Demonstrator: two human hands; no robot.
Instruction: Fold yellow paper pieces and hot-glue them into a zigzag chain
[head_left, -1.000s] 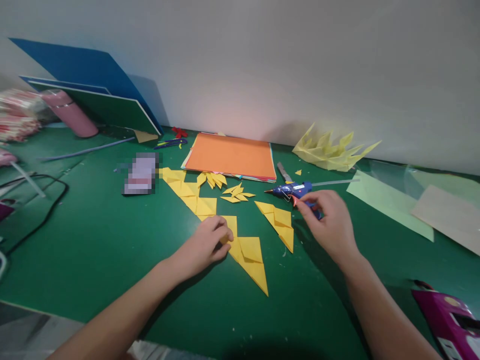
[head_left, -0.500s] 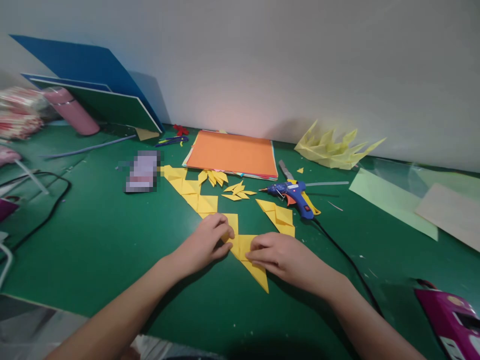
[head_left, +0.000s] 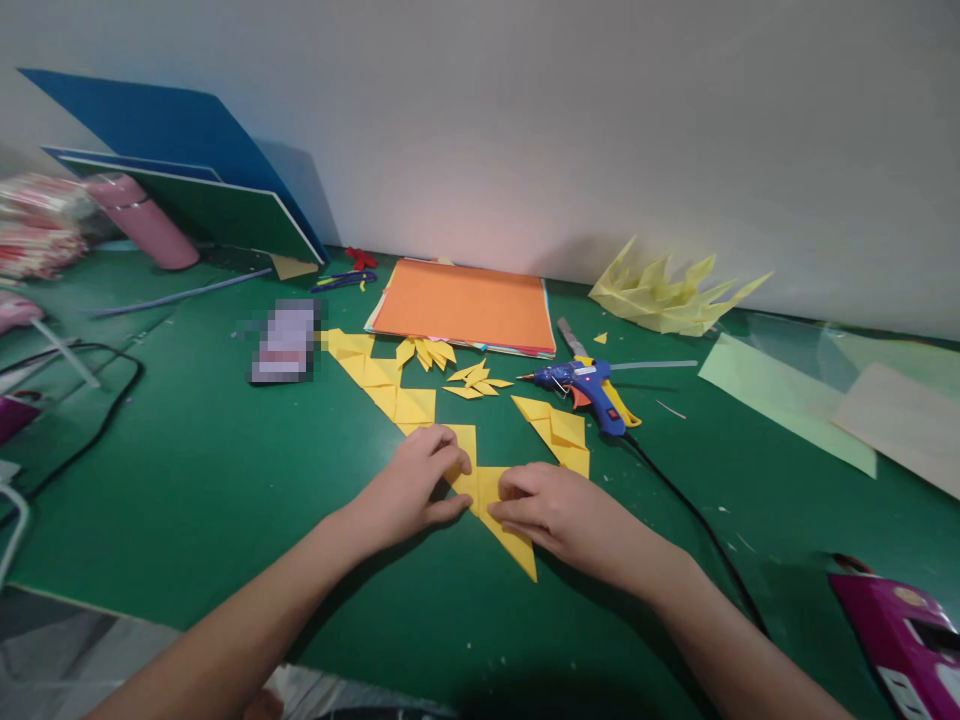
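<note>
A strip of folded yellow paper, made of interlinked pointed pieces, runs diagonally across the green table towards me. My left hand curls over one of its lower pieces, with thumb and forefinger on the paper either side of a fold. Just to the right, my right hand pinches the strip's near end, fingers bent and pressed together. The tip of the last piece points down past my right fingers. Beyond that hand lies a shorter folded yellow paper piece. Small pointed yellow paper bits sit behind the strip.
A blue glue gun rests with its cord trailing right, beside a yellow-handled cutter. Behind are orange paper sheets and a pale yellow paper crown. A phone, pink bottle and purple power strip surround the work.
My left thumb has shifted slightly right along the strip, and my right fingertips have moved slightly left. Both hands stay on the paper, which lies almost the same.
</note>
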